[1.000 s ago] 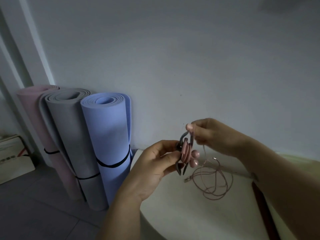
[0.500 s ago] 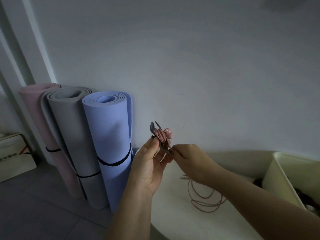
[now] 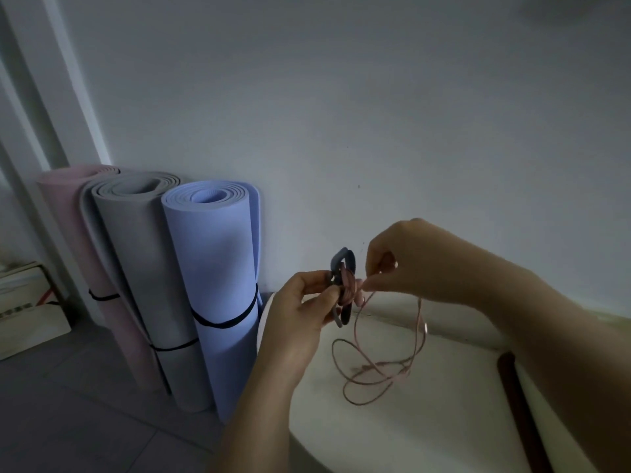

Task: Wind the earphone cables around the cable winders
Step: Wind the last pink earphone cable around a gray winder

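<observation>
L hand (image 3: 300,315) grips the cable winder (image 3: 342,285) – R hand (image 3: 409,261) pinches the pink earphone cable (image 3: 379,367), slack looping onto the surface (image 3: 426,421).

The left hand (image 3: 300,322), low in the centre of the frame, is slim, with a narrow wrist that widens into the left forearm (image 3: 249,421), which runs bare to the bottom edge. The right hand (image 3: 420,261), just right of centre, has a smooth, rounded back. Behind it the right forearm (image 3: 563,343) broadens toward the lower right corner, uncovered all the way to the right edge, and looms large there under the wide lens. The left hand's fingertips (image 3: 358,297) end in rounded nails. Dim light leaves both arms in soft shadow, so finer marks on the skin cannot be made out.
</observation>
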Available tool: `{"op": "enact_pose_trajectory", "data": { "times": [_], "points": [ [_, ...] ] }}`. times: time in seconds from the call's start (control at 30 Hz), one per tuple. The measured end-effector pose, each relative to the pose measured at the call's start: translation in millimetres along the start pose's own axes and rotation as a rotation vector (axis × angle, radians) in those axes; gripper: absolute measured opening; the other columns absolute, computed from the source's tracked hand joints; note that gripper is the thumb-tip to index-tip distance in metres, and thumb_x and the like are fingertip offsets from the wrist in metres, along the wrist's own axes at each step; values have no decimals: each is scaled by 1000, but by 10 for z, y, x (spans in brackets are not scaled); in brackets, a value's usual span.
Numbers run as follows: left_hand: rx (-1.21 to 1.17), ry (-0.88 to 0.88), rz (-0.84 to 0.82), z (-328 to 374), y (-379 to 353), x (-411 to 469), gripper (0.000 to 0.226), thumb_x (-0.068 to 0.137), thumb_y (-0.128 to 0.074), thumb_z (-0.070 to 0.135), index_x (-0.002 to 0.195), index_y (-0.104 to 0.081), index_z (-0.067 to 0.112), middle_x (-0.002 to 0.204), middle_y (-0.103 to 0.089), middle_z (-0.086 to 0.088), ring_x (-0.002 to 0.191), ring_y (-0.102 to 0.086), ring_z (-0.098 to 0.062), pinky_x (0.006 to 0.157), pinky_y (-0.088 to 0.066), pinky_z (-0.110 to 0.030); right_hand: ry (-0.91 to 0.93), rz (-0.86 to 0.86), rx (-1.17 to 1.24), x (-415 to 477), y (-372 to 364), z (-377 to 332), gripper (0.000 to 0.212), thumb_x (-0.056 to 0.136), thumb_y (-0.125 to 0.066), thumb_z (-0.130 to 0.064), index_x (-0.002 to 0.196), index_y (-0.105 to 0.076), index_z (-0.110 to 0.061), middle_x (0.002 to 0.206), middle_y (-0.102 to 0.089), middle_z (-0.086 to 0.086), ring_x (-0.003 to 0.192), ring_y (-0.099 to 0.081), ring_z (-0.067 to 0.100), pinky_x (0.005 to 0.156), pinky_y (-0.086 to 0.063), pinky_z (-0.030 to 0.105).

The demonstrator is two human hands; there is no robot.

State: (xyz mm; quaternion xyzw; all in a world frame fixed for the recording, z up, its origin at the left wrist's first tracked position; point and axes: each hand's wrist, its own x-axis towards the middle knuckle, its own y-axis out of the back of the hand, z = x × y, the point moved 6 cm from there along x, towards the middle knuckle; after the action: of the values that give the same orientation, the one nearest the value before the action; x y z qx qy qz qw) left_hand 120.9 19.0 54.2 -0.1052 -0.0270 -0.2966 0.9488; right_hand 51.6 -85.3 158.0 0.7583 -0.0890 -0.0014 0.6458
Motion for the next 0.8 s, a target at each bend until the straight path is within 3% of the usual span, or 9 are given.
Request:
{"op": "enact_pose_trajectory", "data": {
  "times": [0.1,0.2,0.33,0.43,0.5,0.57,0.67,0.73,0.8],
  "points": [
    [50,5,-72,0,-17,2,14,93,-56,3,101,-66,11,91,-74,4,89,-71,-14,78,-57,-24,48,-8,-27,14,91,17,6,86,-65,-26,90,-69,-24,76,-56,-19,74,-56,-4,78,-49,15],
    [77,3,-146,13,-22,-10,16,95,-54,4,108,-64,7,101,-74,-8,98,-70,-19,87,-57,-31,88,29,-16,56,127,56,8,87,-64,-23,94,-68,-24,78,-55,-23,73,-54,-12,72,-44,6],
    [75,18,-222,27,-35,-50,17,96,-53,5,109,-63,9,94,-75,1,95,-70,-15,84,-56,-26,110,88,53,47,168,109,5,85,-66,-23,88,-62,-25,76,-55,-21,70,-48,-23,66,-37,0],
    [1,34,-306,43,-78,-87,19,97,-50,5,113,-60,5,99,-75,-5,98,-70,-22,91,-54,-33,75,85,242,48,162,191,8,84,-67,-24,80,-63,-28,68,-61,-16,61,-53,-12,58,-42,7],
    [-72,35,-353,65,-101,-108,19,95,-50,5,110,-60,5,100,-75,-11,95,-71,-24,87,-55,-31,40,56,388,71,97,281,6,84,-67,-25,80,-65,-29,74,-68,-16,68,-61,-3,70,-49,14],
    [-189,36,-394,97,-126,-126,20,91,-53,8,108,-61,4,100,-74,-16,90,-71,-27,81,-55,-29,-2,26,619,92,-33,390,3,83,-67,-24,83,-68,-22,84,-71,-4,80,-66,9,81,-51,23],
    [-394,25,-432,164,-171,-137,22,85,-58,9,105,-65,0,96,-72,-19,83,-71,-26,80,-55,-29,-20,-36,907,80,-360,405,17,83,-66,-32,77,-66,-16,79,-62,15,76,-57,28,80,-48,35],
    [-485,25,-405,186,-189,-123,24,84,-54,8,102,-66,-1,93,-72,-16,81,-70,-21,78,-55,-26,-53,-53,1017,67,-612,361,24,92,-58,-22,69,-61,-15,66,-54,5,65,-52,15,71,-47,28],
    [-549,27,-340,180,-179,-81,29,84,-52,13,107,-65,0,95,-72,-11,87,-70,-17,80,-56,-24,-116,-34,1013,50,-778,287,34,92,-51,-31,63,-56,-16,54,-49,-9,51,-45,3,61,-45,20]
  ]
}}
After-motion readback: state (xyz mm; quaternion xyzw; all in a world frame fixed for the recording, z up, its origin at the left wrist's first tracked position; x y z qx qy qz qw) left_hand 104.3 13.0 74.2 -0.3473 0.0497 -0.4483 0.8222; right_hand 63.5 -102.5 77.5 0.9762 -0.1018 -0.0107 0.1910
